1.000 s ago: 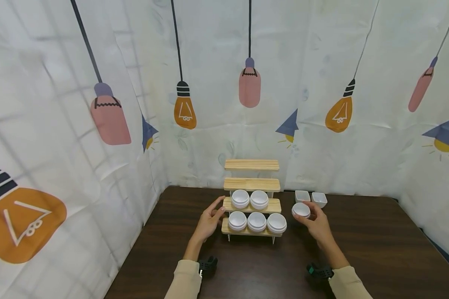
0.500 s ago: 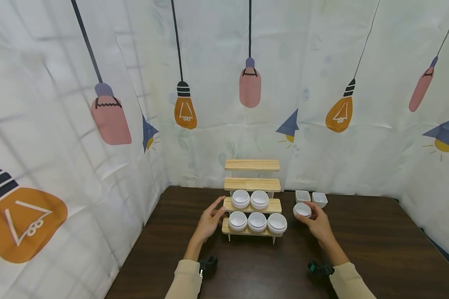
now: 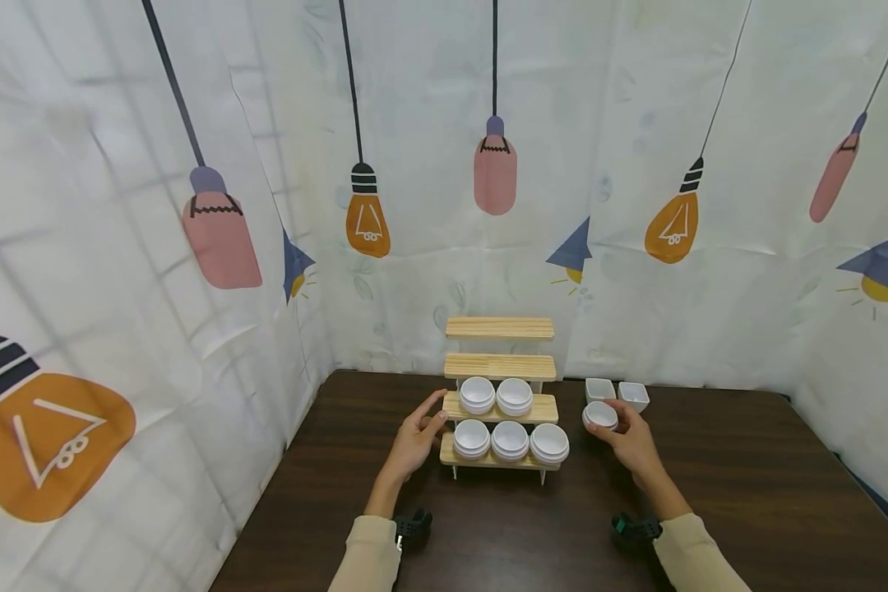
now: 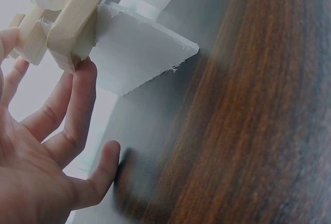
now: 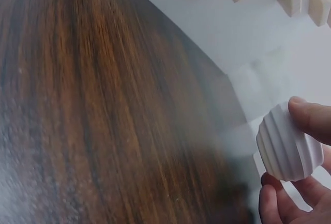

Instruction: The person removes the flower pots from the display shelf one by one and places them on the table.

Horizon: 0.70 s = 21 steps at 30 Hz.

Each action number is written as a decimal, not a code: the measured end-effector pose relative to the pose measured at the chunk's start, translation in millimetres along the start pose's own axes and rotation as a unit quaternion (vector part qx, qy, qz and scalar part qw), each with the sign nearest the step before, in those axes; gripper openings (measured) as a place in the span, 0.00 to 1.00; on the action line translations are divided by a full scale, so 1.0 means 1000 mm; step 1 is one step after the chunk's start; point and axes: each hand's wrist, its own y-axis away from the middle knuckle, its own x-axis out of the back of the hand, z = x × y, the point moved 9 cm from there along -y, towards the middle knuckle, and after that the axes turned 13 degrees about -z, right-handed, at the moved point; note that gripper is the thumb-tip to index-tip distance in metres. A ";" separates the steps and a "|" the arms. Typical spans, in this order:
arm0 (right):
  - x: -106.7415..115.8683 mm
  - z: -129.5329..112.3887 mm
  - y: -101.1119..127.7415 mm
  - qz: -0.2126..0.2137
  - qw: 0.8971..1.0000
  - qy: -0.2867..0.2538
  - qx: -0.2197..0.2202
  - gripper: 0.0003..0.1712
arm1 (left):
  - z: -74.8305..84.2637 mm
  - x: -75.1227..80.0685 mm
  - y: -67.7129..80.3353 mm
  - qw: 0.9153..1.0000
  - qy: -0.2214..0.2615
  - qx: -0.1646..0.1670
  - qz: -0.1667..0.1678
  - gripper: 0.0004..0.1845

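Note:
A tiered wooden display stand (image 3: 499, 404) with white supports stands on the table. Three white bowls (image 3: 510, 441) line its lowest shelf, and two more (image 3: 514, 396) sit on the shelf above. My left hand (image 3: 410, 444) grips the left end of the second shelf, thumb at the front corner and fingertip at the back. In the left wrist view, a fingertip presses against a wooden shelf end (image 4: 72, 38). To the right of the stand, my right hand (image 3: 634, 445) pinches a white bowl (image 3: 599, 416) between thumb and fingers. Its ridged side (image 5: 289, 146) shows tilted in the right wrist view.
Two square white dishes, one left (image 3: 598, 389) and one right (image 3: 634, 396), stand at the table's back edge behind my right hand. The dark wooden table (image 3: 533, 543) reaches back to a patterned white curtain (image 3: 429, 279). The stand's upper two shelves (image 3: 499, 366) hold no bowls.
My right hand has shifted very slightly to the right with the bowl. My left hand keeps its place at the stand, and the bowls on the shelves have not moved.

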 end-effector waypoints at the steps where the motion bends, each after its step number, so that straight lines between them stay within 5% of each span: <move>1: 0.000 0.001 0.000 0.000 1.000 0.001 0.000 0.37 | 0.000 0.000 0.000 1.000 0.000 0.000 -0.001 0.26; 21: 0.003 0.010 -0.006 -0.007 1.000 0.011 -0.006 0.38 | -0.001 0.000 0.000 1.000 0.003 0.002 0.001 0.26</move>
